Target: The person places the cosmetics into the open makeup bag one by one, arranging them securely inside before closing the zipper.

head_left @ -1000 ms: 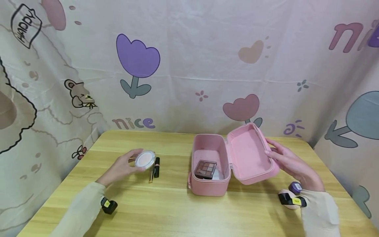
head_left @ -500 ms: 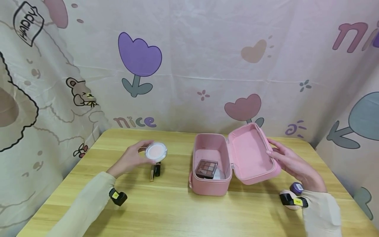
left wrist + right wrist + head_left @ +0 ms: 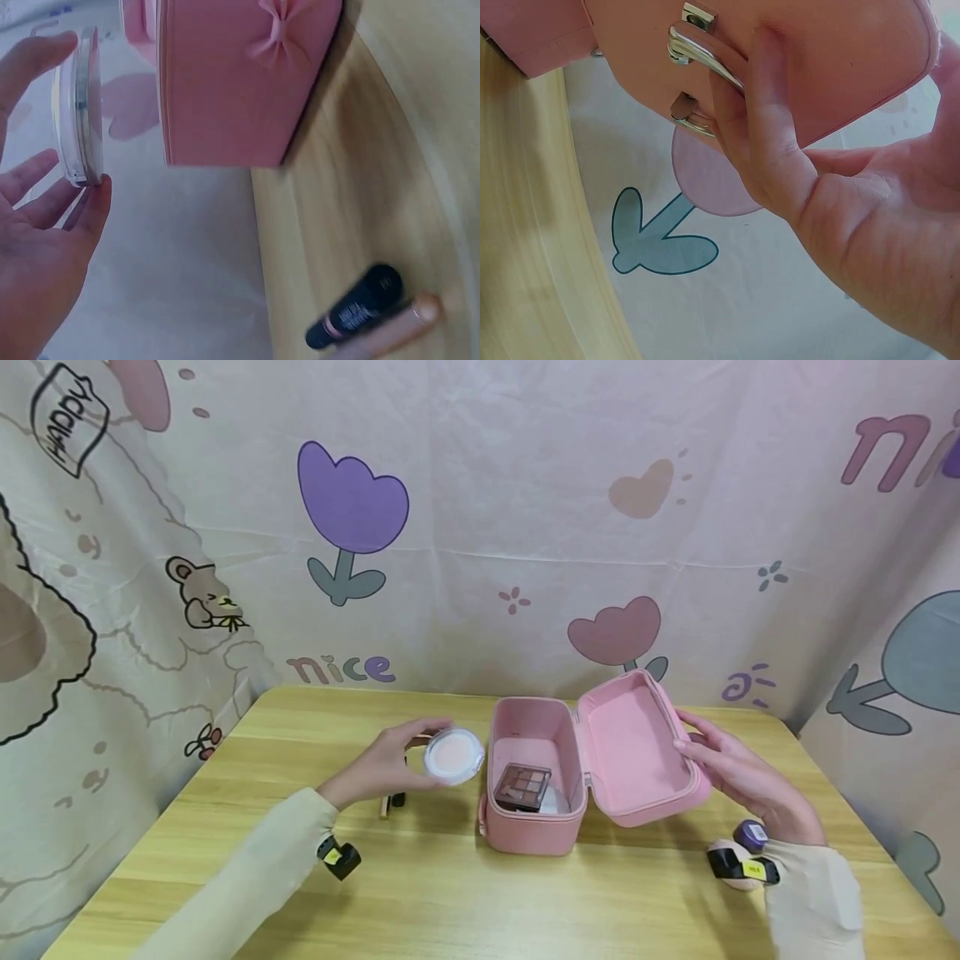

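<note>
- Left grip [image 3: 390, 764] pinches the round compact [image 3: 453, 756], mid-frame, just left of the pink case [image 3: 531, 838].
- Right grip [image 3: 731, 767] holds the raised lid [image 3: 632, 747], right of centre.
- Apparently loading the case; next probably calls for aligning above it.

i see my left arm [image 3: 255, 872] slanting forward and inward, left grip [image 3: 384, 763] raised, thumb [image 3: 49, 51] opposite fingers [image 3: 94, 210] in a pinch; my right wrist [image 3: 798, 823] bends inward, right grip [image 3: 726, 768] clasping with bent fingers.
</note>
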The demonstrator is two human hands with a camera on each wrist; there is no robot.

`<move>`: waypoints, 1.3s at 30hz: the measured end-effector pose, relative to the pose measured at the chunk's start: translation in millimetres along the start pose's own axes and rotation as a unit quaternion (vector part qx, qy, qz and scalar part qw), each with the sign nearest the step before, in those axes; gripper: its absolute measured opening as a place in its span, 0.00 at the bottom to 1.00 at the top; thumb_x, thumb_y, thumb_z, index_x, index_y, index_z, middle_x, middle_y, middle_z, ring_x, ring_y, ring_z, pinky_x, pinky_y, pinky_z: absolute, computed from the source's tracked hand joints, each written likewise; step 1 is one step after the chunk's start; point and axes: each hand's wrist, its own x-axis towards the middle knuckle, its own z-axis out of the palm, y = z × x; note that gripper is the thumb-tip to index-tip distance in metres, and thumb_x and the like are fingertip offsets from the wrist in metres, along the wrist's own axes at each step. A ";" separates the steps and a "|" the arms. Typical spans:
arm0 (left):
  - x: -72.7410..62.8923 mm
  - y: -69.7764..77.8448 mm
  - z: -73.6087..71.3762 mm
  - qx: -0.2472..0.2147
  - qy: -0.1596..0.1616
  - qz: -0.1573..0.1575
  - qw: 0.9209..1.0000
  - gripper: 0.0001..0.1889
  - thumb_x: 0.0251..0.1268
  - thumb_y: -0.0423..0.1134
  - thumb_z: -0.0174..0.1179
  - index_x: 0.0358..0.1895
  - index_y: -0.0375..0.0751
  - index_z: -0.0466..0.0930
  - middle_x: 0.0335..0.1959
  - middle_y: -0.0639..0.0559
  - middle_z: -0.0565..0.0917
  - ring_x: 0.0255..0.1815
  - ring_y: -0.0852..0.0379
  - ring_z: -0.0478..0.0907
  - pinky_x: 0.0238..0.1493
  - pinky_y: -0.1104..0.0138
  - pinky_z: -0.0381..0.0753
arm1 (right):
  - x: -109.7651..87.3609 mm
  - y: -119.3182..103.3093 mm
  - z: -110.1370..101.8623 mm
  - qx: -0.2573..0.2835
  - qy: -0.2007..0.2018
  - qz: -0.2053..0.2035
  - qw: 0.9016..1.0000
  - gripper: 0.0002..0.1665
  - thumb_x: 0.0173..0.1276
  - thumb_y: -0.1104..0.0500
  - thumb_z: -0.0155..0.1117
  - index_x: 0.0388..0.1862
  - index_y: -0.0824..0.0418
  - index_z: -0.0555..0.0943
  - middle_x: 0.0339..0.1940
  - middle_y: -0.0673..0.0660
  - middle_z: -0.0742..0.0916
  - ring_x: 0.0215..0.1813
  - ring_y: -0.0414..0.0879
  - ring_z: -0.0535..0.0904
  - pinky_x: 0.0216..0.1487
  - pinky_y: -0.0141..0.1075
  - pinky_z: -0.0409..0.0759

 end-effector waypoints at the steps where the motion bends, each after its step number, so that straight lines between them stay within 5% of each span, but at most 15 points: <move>1: 2.4 1.8 2.1 0.003 -0.006 0.007 1.000 0.41 0.41 0.31 0.77 0.64 0.28 0.68 0.60 0.37 0.76 0.57 0.41 0.75 0.60 0.51 0.73 | -0.1 0.1 -0.1 -0.001 -0.001 0.001 1.000 0.41 0.77 0.61 0.46 0.75 0.75 0.36 0.55 0.57 0.72 0.49 0.41 0.79 0.48 0.34 0.82; 14: 41.1 20.4 31.1 0.028 -0.068 0.036 0.997 0.44 0.41 0.35 0.77 0.66 0.29 0.67 0.61 0.40 0.75 0.58 0.45 0.74 0.60 0.50 0.73 | 0.9 1.1 -2.6 0.017 -0.006 -0.001 1.000 0.40 0.77 0.62 0.46 0.74 0.75 0.36 0.54 0.54 0.74 0.49 0.42 0.80 0.47 0.36 0.82; 20: 55.8 27.6 43.4 0.057 -0.115 0.046 0.991 0.45 0.43 0.37 0.75 0.69 0.31 0.64 0.58 0.43 0.76 0.57 0.49 0.74 0.59 0.59 0.75 | -0.6 -1.8 -1.7 -0.003 0.004 0.012 1.000 0.40 0.77 0.60 0.46 0.75 0.73 0.37 0.59 0.67 0.69 0.50 0.41 0.79 0.48 0.35 0.82; 39: 76.3 33.1 70.0 0.123 -0.161 0.062 0.977 0.43 0.44 0.43 0.75 0.66 0.33 0.67 0.57 0.46 0.77 0.55 0.55 0.74 0.56 0.66 0.74 | 0.9 -8.2 4.1 0.002 0.010 0.018 1.000 0.42 0.77 0.60 0.48 0.76 0.72 0.38 0.61 0.78 0.64 0.49 0.41 0.78 0.49 0.34 0.81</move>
